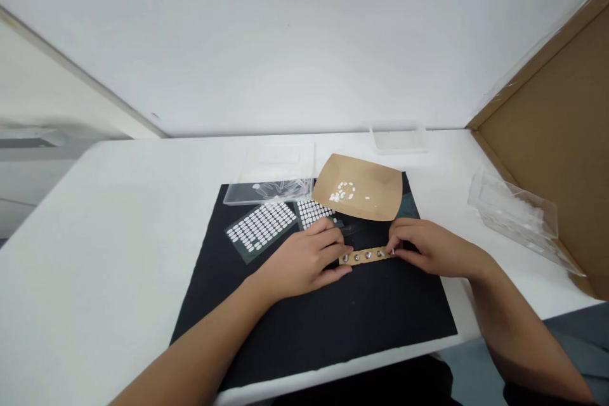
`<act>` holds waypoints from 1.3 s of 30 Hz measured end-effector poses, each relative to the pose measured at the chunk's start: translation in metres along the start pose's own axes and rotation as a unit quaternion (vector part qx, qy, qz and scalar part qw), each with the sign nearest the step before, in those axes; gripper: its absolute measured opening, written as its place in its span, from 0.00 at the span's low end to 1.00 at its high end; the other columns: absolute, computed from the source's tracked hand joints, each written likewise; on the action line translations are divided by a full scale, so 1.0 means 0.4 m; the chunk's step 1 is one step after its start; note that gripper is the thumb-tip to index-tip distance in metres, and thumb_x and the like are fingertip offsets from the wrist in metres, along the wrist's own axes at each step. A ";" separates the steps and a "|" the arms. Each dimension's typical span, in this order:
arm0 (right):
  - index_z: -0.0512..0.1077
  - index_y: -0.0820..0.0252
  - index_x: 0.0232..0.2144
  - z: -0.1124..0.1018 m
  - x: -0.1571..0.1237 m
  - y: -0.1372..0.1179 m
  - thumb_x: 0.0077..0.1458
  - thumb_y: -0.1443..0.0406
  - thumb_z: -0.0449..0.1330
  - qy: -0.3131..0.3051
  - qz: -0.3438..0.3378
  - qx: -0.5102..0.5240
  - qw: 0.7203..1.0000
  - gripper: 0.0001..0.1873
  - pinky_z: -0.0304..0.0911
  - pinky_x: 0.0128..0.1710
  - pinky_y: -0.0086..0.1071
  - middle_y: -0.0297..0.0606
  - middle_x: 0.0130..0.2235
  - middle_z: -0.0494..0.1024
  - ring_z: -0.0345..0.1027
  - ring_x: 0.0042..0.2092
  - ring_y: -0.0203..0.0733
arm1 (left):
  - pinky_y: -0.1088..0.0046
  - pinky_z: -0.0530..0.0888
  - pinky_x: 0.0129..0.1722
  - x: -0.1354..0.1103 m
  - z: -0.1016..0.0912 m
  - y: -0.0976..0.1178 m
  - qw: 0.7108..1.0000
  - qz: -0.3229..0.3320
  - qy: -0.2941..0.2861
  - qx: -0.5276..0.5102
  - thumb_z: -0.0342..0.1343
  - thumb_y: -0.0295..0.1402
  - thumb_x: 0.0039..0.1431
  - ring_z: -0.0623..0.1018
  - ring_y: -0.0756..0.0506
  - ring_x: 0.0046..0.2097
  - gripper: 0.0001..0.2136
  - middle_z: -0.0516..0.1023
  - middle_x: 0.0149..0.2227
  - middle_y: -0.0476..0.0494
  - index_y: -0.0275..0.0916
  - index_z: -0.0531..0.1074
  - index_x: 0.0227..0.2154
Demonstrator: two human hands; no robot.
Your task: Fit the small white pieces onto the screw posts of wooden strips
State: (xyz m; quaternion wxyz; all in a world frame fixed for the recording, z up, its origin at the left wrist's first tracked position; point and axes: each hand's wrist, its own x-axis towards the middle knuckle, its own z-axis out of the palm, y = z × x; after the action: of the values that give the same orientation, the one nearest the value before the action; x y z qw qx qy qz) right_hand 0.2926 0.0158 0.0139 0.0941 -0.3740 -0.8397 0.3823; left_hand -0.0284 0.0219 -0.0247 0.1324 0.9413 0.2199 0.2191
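Note:
A narrow tan strip (362, 257) bearing several small shiny metal pieces in a row lies on the black mat (333, 317). My left hand (309, 258) grips its left end between thumb and fingers. At the other end, my right hand (423, 246) is closed in a pinch, fingertips touching the strip; a tiny pale piece shows at them, too small to name. Just beyond my left hand are a sheet of white oval stickers (261, 228) and a second such sheet (311, 211), partly covered. A brown paper tray (380, 184) with small white bits stands behind the strip.
A clear plastic tray (242, 193) holding thin transparent pieces sits at the mat's back left. Against the wall is a small clear container (399, 141). Clear plastic boxes (516, 209) stand at the right, beside a brown cardboard panel (561, 139).

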 end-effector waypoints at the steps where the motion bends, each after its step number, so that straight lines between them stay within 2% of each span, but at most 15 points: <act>1: 0.78 0.56 0.42 0.000 0.000 0.000 0.66 0.72 0.60 0.001 -0.002 0.000 1.000 0.08 0.69 0.46 0.35 0.37 0.44 0.79 0.74 0.45 0.42 | 0.64 0.76 0.46 0.000 0.000 0.000 1.000 0.000 0.000 0.001 0.61 0.38 0.72 0.76 0.40 0.46 0.11 0.80 0.41 0.39 0.36 0.79 0.49; 11: 0.78 0.53 0.45 -0.007 0.003 -0.004 0.61 0.73 0.64 0.004 0.030 -0.013 0.999 0.13 0.68 0.38 0.32 0.34 0.42 0.79 0.73 0.39 0.39 | 0.64 0.76 0.45 0.002 0.003 -0.001 1.000 0.001 0.007 0.000 0.61 0.37 0.72 0.75 0.40 0.45 0.10 0.79 0.41 0.39 0.36 0.79 0.48; 15: 0.79 0.54 0.42 -0.002 0.004 0.003 0.62 0.72 0.64 0.011 0.033 -0.025 0.999 0.09 0.67 0.38 0.31 0.35 0.42 0.78 0.72 0.39 0.39 | 0.64 0.76 0.45 0.000 0.003 -0.001 1.000 0.005 0.005 0.005 0.60 0.38 0.72 0.75 0.40 0.45 0.11 0.79 0.41 0.39 0.36 0.79 0.49; 25: 0.78 0.53 0.42 0.000 0.002 0.005 0.63 0.71 0.64 0.005 0.034 -0.035 0.999 0.09 0.67 0.39 0.32 0.33 0.43 0.77 0.72 0.39 0.38 | 0.64 0.75 0.45 0.001 0.002 -0.001 1.000 0.005 0.002 0.005 0.61 0.37 0.71 0.75 0.40 0.45 0.10 0.79 0.41 0.39 0.36 0.79 0.48; 31: 0.77 0.52 0.48 0.000 0.006 -0.014 0.61 0.64 0.71 0.031 0.003 -0.026 0.999 0.13 0.68 0.42 0.34 0.35 0.45 0.78 0.73 0.43 0.41 | 0.64 0.76 0.46 0.000 0.005 -0.002 1.000 0.002 0.004 0.001 0.61 0.37 0.71 0.75 0.40 0.46 0.10 0.79 0.41 0.39 0.36 0.79 0.48; 39: 0.79 0.52 0.46 0.010 0.019 -0.022 0.65 0.64 0.68 0.066 -0.044 -0.042 0.996 0.07 0.69 0.43 0.35 0.36 0.44 0.79 0.73 0.45 0.43 | 0.65 0.77 0.44 0.004 -0.001 0.002 1.000 0.002 0.009 0.006 0.62 0.37 0.71 0.75 0.40 0.45 0.10 0.79 0.40 0.39 0.36 0.80 0.47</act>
State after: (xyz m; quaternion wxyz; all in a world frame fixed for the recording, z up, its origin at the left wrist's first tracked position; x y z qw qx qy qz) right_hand 0.2807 0.0150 0.0166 0.1503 -0.3649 -0.8627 0.3162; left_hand -0.0269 0.0219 -0.0236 0.1240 0.9406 0.2203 0.2268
